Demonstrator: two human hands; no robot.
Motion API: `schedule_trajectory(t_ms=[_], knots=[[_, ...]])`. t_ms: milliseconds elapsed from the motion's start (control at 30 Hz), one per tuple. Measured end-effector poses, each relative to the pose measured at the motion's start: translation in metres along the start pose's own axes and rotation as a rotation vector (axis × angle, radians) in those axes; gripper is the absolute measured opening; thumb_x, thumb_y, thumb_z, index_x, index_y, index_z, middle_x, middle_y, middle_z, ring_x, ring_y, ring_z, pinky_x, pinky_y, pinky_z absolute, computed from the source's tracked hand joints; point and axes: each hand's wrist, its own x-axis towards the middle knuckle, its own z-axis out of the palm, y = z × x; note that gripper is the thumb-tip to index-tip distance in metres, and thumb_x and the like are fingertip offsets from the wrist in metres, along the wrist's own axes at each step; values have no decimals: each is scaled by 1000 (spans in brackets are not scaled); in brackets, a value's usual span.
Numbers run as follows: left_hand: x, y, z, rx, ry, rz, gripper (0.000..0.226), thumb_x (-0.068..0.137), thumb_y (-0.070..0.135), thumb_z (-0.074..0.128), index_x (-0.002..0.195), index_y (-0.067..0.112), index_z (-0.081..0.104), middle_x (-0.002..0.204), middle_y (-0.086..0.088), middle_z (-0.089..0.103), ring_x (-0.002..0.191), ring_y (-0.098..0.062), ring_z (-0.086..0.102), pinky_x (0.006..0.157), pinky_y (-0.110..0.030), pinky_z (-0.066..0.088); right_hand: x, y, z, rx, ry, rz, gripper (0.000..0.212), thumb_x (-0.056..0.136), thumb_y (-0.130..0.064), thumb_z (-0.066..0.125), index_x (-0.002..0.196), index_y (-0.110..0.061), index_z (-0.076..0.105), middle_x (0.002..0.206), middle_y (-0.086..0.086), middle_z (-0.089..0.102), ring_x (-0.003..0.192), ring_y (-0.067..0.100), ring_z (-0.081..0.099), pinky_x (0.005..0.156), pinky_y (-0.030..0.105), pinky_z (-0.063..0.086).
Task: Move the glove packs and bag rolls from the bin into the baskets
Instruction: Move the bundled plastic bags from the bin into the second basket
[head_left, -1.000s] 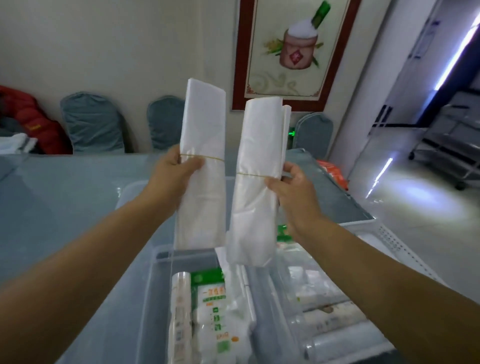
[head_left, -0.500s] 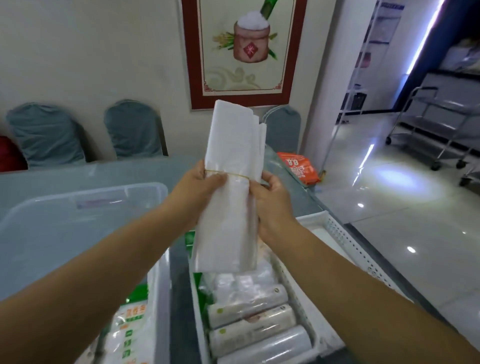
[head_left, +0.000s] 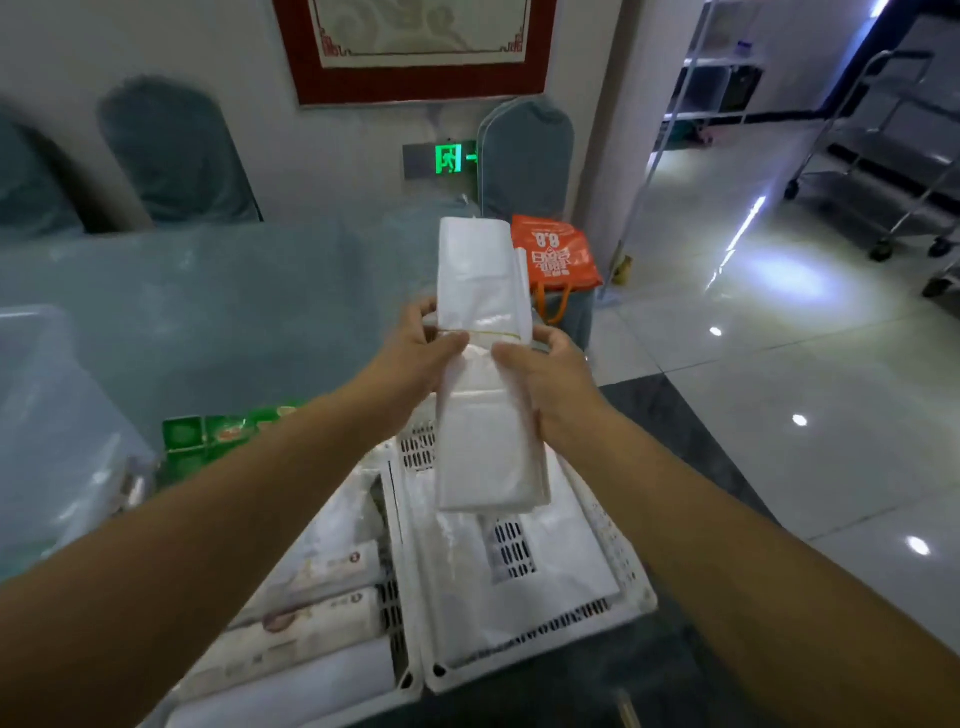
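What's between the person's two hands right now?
In the head view, a banded bundle of white glove packs sits between the left hand and the right hand, gripped from both sides.

- the clear bin (head_left: 47, 415) at 9 o'clock is cut off by the left edge
- framed picture (head_left: 415, 52) at 12 loses its top
- left basket (head_left: 400, 597) mostly hidden under my forearm, roll labels too blurry to read

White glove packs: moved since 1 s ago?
Yes. The glove packs, held apart over the clear bin then, are now pressed together in both hands, above the right white basket.
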Motion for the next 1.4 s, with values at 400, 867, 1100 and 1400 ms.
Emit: schedule_trajectory(t_ms=[400, 867, 1100, 1400], knots=[[-14, -155, 98, 786, -283, -337, 52, 86, 19, 57, 132, 3, 39, 135, -16, 39, 113, -28, 49, 90, -31, 42, 21, 32, -166, -177, 293, 65, 41, 70, -12, 76, 101, -29, 54, 96, -3, 68, 82, 20, 69, 70, 42, 58], [-8, -177, 132, 237, 51, -514, 17, 82, 22, 65, 94, 12, 57, 89, -1, 63, 72, -15, 60, 62, -28, 50, 12, 54, -193, -213, 278, 112, 50, 71, -16, 77, 114, -25, 53, 96, -7, 69, 76, 11, 70, 55, 25, 56], [-17, -152, 114, 193, 121, -385, 17, 86, 17, 55, 103, 20, 54, 96, 0, 64, 77, -14, 61, 59, -27, 48, 9, 53, -183, -250, 233, 134, 45, 72, -13, 76, 109, -27, 54, 94, -8, 70, 73, 8, 70, 56, 24, 55], [-43, -111, 15, 174, 282, -235, 18, 83, 18, 59, 98, 28, 61, 93, 4, 68, 82, -18, 65, 70, -37, 55, 6, 88, -108, -530, 27, 59, 46, 75, -10, 72, 114, -22, 49, 101, -2, 64, 85, 11, 64, 71, 28, 55]])
